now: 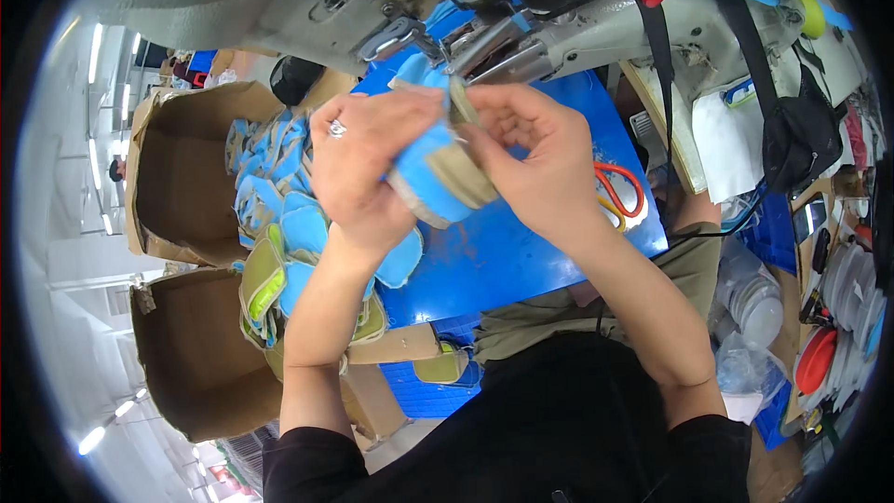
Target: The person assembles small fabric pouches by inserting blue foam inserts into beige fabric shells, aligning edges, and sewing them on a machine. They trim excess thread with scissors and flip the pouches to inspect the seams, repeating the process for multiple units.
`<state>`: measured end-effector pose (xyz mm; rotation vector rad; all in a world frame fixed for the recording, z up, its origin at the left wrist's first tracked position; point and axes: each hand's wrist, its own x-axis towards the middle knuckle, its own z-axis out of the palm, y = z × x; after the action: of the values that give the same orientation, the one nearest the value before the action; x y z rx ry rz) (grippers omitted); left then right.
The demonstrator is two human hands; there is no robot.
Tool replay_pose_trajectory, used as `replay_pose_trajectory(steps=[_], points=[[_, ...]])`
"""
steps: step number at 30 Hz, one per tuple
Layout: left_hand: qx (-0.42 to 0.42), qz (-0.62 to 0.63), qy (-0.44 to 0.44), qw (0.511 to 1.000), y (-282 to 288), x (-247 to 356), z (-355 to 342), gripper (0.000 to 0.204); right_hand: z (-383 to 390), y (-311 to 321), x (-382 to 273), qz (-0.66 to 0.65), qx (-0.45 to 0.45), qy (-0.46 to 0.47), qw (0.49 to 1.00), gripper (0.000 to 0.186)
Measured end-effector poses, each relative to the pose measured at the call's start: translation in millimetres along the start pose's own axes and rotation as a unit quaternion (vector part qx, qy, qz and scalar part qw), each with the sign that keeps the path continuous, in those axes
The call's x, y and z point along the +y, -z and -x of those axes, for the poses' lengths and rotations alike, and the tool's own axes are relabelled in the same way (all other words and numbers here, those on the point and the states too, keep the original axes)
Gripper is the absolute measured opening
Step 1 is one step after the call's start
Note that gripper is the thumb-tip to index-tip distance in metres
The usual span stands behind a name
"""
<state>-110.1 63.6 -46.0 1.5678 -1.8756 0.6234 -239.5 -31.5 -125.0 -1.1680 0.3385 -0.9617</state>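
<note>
Just below the sewing machine head (410, 33), both hands are on a blue and tan sewn fabric piece (440, 172), smeared by motion. My left hand (363, 163), with a ring on one finger, presses against its left side with the fingers bent over it. On the other side, my right hand (540, 144) pinches the tan edge between thumb and curled fingers. The upper end of the piece lies close to the machine's metal parts; whether it touches them I cannot tell.
A blue work table (475, 270) lies under my hands, with red- and yellow-handled scissors (622, 194) at its right. More blue and tan pieces (270, 163) are heaped on the left beside cardboard boxes (191, 196). A black pouch (801, 149) hangs at the right.
</note>
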Motion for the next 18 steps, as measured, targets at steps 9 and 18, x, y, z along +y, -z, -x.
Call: replay_pose_trajectory(steps=[9, 18], points=[[-0.024, -0.075, -0.039, 0.996, -5.9, 10.5, -5.7, 0.025, -2.6, 8.9, -4.7, -0.044, -0.035, -0.056, 0.997, 0.03], [0.009, -0.092, -0.013, 0.996, -12.8, 7.0, -3.8, 0.031, -15.1, 25.6, -30.7, -0.042, -0.104, -0.142, 0.983, 0.028]])
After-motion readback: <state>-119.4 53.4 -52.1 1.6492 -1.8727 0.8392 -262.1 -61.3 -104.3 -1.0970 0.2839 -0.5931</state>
